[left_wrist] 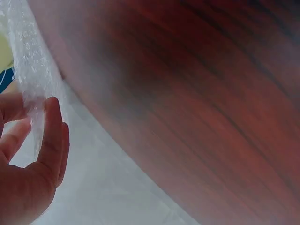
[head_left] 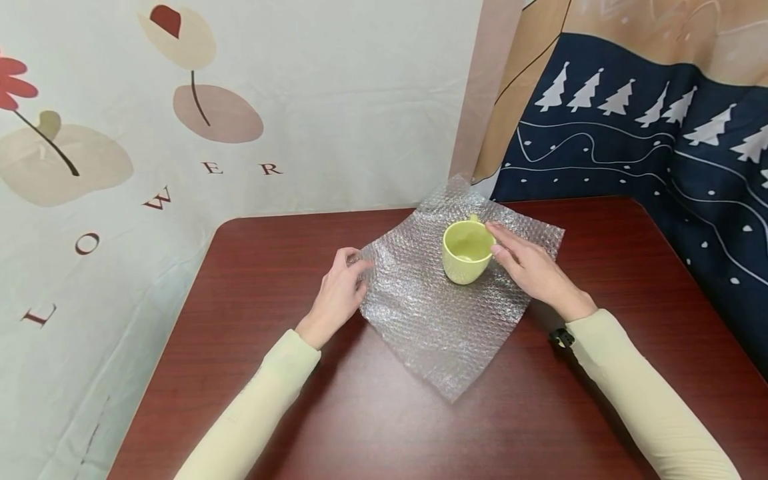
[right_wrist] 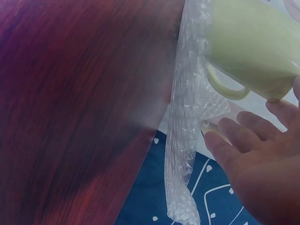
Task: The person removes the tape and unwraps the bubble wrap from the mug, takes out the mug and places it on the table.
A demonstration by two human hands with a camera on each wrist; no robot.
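A yellow-green mug [head_left: 465, 257] stands upright on a sheet of clear bubble wrap [head_left: 432, 320], its handle pointing away toward the far side. The left hand [head_left: 341, 290] is at the sheet's left corner, thumb and fingers on either side of the wrap's edge. In the left wrist view that edge of the bubble wrap [left_wrist: 37, 65] passes between the fingers. Beside the mug, the right hand [head_left: 531, 270] reaches over the sheet with fingers extended, fingertips right at the rim. In the right wrist view the mug [right_wrist: 255, 42] and its handle [right_wrist: 229, 91] show beyond the spread fingers.
The sheet lies diagonally on a dark red-brown wooden table [head_left: 252, 320] with rounded far corners. A pale curtain [head_left: 336, 100] with flower prints hangs behind it. Dark blue cloth [head_left: 606, 147] with white trees hangs at the far right.
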